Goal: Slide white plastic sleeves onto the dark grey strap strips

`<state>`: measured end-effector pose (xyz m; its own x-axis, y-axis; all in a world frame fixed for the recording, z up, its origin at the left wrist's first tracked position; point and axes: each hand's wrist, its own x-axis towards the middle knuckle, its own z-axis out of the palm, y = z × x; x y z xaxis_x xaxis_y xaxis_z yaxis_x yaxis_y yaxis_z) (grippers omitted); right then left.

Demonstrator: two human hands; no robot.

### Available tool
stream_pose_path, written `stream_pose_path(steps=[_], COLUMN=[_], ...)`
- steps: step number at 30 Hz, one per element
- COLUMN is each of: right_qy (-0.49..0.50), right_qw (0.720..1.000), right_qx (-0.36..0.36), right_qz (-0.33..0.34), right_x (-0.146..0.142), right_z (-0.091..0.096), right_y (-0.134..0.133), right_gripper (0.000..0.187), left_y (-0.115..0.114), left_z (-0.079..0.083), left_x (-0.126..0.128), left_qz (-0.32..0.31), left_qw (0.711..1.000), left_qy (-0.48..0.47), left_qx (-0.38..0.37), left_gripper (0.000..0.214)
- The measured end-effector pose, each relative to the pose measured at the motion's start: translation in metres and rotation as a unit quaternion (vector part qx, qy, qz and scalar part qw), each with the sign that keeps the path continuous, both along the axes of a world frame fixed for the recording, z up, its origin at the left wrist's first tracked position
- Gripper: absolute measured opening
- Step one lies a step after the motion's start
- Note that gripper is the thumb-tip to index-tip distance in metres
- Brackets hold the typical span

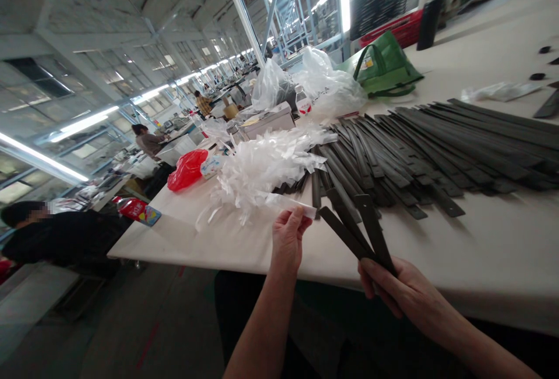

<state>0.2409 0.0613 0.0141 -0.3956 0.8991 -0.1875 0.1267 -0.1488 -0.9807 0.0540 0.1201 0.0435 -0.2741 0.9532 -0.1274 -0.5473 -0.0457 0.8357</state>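
Between the thumb and fingers of my left hand [288, 236] is the end of a white plastic strip [308, 210], beside a loose heap of similar white strips [266, 163]. My right hand [395, 286] is closed round a few dark, flat straps [375, 225] that fan out up and to the left. One of them shows a small hole near its tip. The left strap's tip lies close to the white strip; I cannot tell whether they touch. Beyond my hands a broad pile of the same dark straps [437, 146] covers the table, their rounded ends toward me.
On the pale table [244, 245] stand a red drink can [137, 210], a red plastic bag [187, 169], a grey box [271, 121], clear plastic bags [327, 85] and a green bag [386, 67]. A person in dark clothes [65, 239] is at the left; others work farther back.
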Motion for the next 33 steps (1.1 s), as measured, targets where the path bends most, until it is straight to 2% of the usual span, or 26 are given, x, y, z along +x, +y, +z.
stream_pose_path(steps=[10, 14, 20, 23, 26, 28, 31, 33], right_qy=[-0.008, -0.011, 0.008, 0.010, -0.042, -0.072, -0.082, -0.085], right_qw=[0.999, 0.999, 0.999, 0.999, 0.996, 0.991, 0.984, 0.981], right_qx=[0.005, 0.015, 0.016, 0.023, 0.071, 0.112, 0.158, 0.170], right_qz=[0.037, 0.035, 0.028, 0.044, 0.040, 0.014, -0.024, -0.030], right_x=[-0.001, -0.002, -0.006, -0.004, -0.001, 0.000, -0.002, -0.004], right_z=[-0.005, -0.002, -0.001, -0.001, -0.001, 0.001, 0.002, 0.002], right_y=[0.001, 0.001, 0.000, -0.003, -0.004, -0.002, 0.003, 0.005], right_gripper=[0.054, 0.048, 0.050, 0.050, 0.046, 0.045, 0.045, 0.046], left_y=[0.000, -0.006, -0.017, -0.011, -0.009, -0.017, -0.036, -0.040], left_z=[-0.001, -0.002, -0.012, -0.007, -0.001, -0.002, -0.008, -0.010], left_x=[-0.001, 0.000, 0.009, 0.005, 0.001, 0.007, 0.022, 0.027], left_qz=[-0.025, -0.062, -0.108, -0.065, -0.031, -0.071, -0.176, -0.193], left_qw=[0.999, 0.995, 0.986, 0.993, 0.997, 0.993, 0.974, 0.972], left_qy=[0.031, 0.074, 0.125, 0.099, 0.068, 0.093, 0.143, 0.136], left_qx=[0.022, 0.030, 0.009, 0.016, 0.021, 0.011, -0.018, -0.018], left_gripper=[0.026, 0.025, 0.021, 0.021, 0.023, 0.023, 0.019, 0.018])
